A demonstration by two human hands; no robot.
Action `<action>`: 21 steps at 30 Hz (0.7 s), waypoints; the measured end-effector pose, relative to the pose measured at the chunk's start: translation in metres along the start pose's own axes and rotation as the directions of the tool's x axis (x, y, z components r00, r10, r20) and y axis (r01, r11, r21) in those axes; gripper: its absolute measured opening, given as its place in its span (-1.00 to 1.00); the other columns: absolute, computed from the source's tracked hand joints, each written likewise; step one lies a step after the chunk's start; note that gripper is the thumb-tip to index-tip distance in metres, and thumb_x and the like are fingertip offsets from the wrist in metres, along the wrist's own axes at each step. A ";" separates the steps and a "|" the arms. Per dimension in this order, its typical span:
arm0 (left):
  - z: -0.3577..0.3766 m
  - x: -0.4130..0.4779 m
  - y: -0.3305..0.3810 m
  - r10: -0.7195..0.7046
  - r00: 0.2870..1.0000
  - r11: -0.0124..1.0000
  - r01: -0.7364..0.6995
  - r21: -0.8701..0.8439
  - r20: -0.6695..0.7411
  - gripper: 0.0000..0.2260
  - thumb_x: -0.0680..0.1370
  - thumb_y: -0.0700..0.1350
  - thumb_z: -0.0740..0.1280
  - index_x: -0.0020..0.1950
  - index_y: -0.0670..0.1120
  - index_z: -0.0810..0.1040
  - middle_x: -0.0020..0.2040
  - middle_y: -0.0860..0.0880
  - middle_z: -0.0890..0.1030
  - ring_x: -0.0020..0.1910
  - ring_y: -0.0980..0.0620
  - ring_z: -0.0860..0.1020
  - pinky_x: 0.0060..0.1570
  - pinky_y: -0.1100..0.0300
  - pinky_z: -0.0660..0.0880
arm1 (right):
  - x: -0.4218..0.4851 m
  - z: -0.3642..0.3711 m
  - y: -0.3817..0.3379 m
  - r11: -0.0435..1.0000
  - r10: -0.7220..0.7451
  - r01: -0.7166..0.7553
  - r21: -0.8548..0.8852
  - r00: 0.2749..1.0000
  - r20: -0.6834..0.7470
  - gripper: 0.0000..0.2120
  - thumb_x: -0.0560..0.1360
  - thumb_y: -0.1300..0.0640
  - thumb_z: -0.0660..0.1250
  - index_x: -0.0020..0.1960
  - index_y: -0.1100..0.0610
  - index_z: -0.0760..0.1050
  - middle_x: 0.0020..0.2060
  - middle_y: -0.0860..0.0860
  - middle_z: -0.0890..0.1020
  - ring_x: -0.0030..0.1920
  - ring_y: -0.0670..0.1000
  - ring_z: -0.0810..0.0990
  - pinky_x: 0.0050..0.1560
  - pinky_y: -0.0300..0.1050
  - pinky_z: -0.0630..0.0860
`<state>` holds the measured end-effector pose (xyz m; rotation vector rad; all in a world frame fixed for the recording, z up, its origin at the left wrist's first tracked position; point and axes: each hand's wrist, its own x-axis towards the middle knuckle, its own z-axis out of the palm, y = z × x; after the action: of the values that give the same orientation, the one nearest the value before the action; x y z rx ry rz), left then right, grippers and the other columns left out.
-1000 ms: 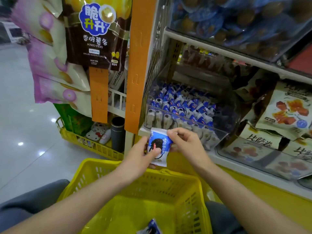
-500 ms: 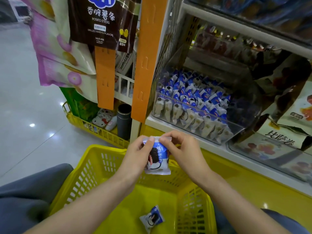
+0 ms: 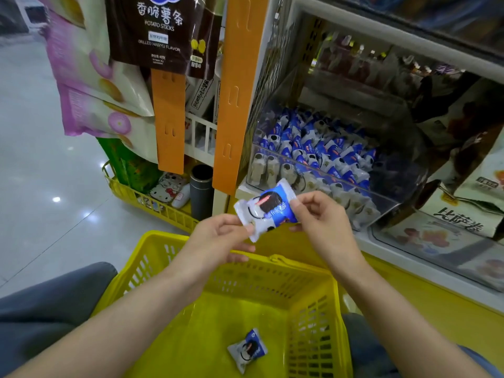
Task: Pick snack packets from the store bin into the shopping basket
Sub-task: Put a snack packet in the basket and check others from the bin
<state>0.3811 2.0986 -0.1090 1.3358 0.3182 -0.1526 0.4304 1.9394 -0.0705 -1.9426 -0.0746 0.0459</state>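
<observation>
A blue-and-white snack packet (image 3: 266,210) with a dark cookie picture hangs tilted above the far rim of the yellow shopping basket (image 3: 335,309). My left hand (image 3: 218,238) pinches its lower left end and my right hand (image 3: 320,222) pinches its right end. A second, like packet (image 3: 247,349) lies on the basket floor. Behind my hands, the clear store bin (image 3: 387,197) on the shelf holds several of the same packets.
Orange hanging strips (image 3: 234,91) with large snack bags (image 3: 147,31) stand left of the bin. A low yellow tray (image 3: 152,205) with small goods and a dark flask (image 3: 201,190) sits on the floor. Bagged snacks (image 3: 458,222) fill the shelf to the right. My knees flank the basket.
The packet went from upright to tilted, its left end lower, and my hands moved apart to its two ends. The camera view dipped toward the basket.
</observation>
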 end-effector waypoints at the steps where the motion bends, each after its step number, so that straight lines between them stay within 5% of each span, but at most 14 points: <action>1: -0.003 0.002 0.000 0.041 0.998 0.999 -0.041 0.002 -0.050 -0.92 0.50 -0.16 0.35 -0.02 -0.13 0.55 -0.21 -0.04 0.65 -0.29 0.09 0.64 -0.36 0.29 0.55 | 0.000 -0.001 -0.001 0.991 0.077 -0.082 0.102 0.996 0.052 -0.94 0.53 0.27 0.26 -0.12 0.17 0.45 -0.27 0.09 0.59 -0.36 -0.15 0.55 -0.36 -0.33 0.55; 3: -0.009 0.006 0.001 0.116 0.983 0.993 -0.112 0.037 -0.141 -0.95 0.53 -0.17 0.32 -0.09 -0.09 0.57 -0.21 -0.01 0.62 -0.24 0.08 0.63 -0.31 0.30 0.57 | -0.005 -0.001 -0.002 0.952 0.159 -0.204 0.227 0.967 0.199 -0.94 0.52 0.33 0.26 -0.02 0.23 0.42 -0.25 0.14 0.58 -0.35 -0.10 0.57 -0.33 -0.31 0.57; 6: -0.012 0.012 0.005 0.219 0.953 0.972 -0.193 0.138 -0.210 -0.85 0.57 -0.19 0.26 -0.18 -0.07 0.54 -0.25 -0.01 0.60 -0.19 0.03 0.58 -0.26 0.25 0.58 | -0.011 0.001 0.000 0.958 0.202 -0.262 0.120 0.907 0.370 -0.74 0.47 0.37 0.31 0.14 0.23 0.39 -0.11 0.25 0.62 -0.28 -0.05 0.62 -0.25 -0.26 0.60; 11: -0.007 0.009 0.009 0.426 0.901 0.848 -0.365 0.385 -0.084 -0.83 0.57 -0.16 0.23 -0.21 0.01 0.45 -0.25 -0.21 0.57 -0.18 -0.31 0.52 -0.14 -0.27 0.51 | -0.016 0.012 0.008 0.971 0.140 -0.031 -0.239 0.879 0.456 -0.67 0.43 0.28 0.39 0.17 0.20 0.45 0.05 0.15 0.63 -0.01 0.05 0.63 0.09 -0.03 0.56; 16: -0.005 0.004 0.008 0.490 0.871 0.725 -0.430 0.538 0.036 -0.86 0.56 -0.16 0.25 -0.19 -0.01 0.47 -0.29 -0.07 0.58 -0.24 -0.14 0.53 -0.20 -0.15 0.50 | -0.015 0.014 0.001 0.990 -0.029 0.080 -0.116 0.922 0.387 -0.79 0.44 0.18 0.40 0.07 0.10 0.52 -0.03 0.01 0.66 0.02 -0.03 0.62 0.12 -0.02 0.54; 21: -0.002 0.003 0.007 0.439 0.898 0.783 -0.392 0.483 0.018 -0.90 0.54 -0.11 0.27 -0.16 -0.01 0.52 -0.32 0.02 0.58 -0.31 0.09 0.52 -0.29 0.06 0.47 | -0.015 0.016 0.003 0.999 -0.004 -0.006 0.032 0.952 0.307 -0.90 0.45 0.23 0.38 -0.07 0.08 0.53 -0.09 0.08 0.67 -0.10 0.05 0.66 -0.02 -0.07 0.59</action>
<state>0.3857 2.1020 -0.1035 1.8796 0.0515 0.2260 0.4145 1.9516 -0.0793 -1.8888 -0.2775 0.3486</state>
